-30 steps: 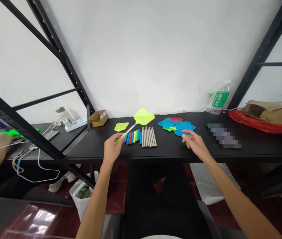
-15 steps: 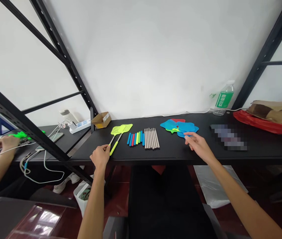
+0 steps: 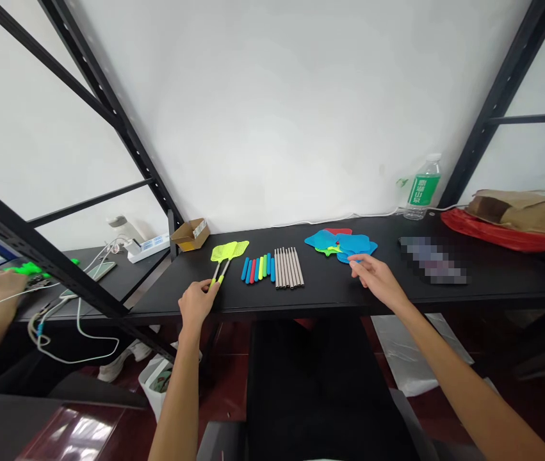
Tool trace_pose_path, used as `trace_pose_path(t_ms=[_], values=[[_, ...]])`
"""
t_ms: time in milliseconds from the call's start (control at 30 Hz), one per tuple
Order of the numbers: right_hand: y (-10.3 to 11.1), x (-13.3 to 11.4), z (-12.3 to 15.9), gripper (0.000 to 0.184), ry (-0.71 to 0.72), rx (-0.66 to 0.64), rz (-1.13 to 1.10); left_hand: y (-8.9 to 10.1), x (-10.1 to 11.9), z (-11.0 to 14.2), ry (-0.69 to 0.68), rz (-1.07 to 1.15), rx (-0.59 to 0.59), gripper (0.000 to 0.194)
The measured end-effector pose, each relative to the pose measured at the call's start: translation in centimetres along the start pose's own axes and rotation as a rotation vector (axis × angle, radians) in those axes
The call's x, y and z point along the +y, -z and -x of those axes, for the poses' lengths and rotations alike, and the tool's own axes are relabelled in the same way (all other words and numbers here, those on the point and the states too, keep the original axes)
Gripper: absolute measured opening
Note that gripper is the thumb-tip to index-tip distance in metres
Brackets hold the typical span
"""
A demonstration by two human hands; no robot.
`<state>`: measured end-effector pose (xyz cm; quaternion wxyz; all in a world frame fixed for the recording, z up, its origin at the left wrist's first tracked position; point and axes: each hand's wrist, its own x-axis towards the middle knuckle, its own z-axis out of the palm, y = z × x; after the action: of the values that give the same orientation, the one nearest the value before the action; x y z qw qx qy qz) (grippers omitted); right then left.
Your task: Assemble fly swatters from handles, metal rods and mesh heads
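Two yellow-green fly swatters lie side by side on the black table, heads toward the wall. My left hand rests at their handle ends near the front edge, fingers curled on the handles. To the right lie a row of coloured handle grips and a row of thin metal rods. My right hand pinches the near edge of a pile of blue, green and red swatter heads.
A small cardboard box stands at the table's back left, a green-labelled water bottle at the back right. A red bag under brown paper lies far right. Another person's hand works at the neighbouring table among cables.
My left hand lowered the swatter it held up and laid it beside the other one on the table. My right hand stayed at the pile of heads.
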<state>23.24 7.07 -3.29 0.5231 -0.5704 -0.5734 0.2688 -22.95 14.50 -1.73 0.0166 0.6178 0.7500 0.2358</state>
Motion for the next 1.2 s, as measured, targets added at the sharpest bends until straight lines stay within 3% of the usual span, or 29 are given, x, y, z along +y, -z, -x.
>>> trace_pose_path(t_ms=[133,233,367,433,567,700,867,1200], values=[[0.0,-0.3,0.1,0.039,0.0,-0.009,0.021,0.4,1.3,0.6,-0.032,-0.023,0.128,0.045],[-0.1,-0.6,0.2,0.038,0.01,-0.01,0.049,0.3,4.0,1.6,-0.215,-0.032,0.274,0.043],[-0.2,-0.7,0.4,0.032,0.036,-0.01,0.132,-1.5,7.7,3.1,-0.548,0.083,0.203,0.043],[-0.3,-0.9,0.5,0.029,0.056,-0.027,0.203,-2.7,8.5,3.6,-0.612,0.083,0.144,0.044],[-1.7,-2.2,-0.2,0.025,0.039,-0.1,0.437,-4.1,8.5,3.9,-0.6,0.092,0.103,0.043],[-4.8,-4.3,-2.3,0.028,-0.002,-0.211,0.581,-3.9,8.3,3.9,-0.557,0.125,0.134,0.039],[-8.0,-5.6,-4.3,0.034,-0.1,-0.196,0.713,-3.6,8.4,4.2,-0.501,0.193,0.153,0.033],[-9.2,-5.8,-4.7,0.048,-0.192,-0.191,0.773,-3.8,8.3,4.6,-0.389,0.226,0.203,0.029]])
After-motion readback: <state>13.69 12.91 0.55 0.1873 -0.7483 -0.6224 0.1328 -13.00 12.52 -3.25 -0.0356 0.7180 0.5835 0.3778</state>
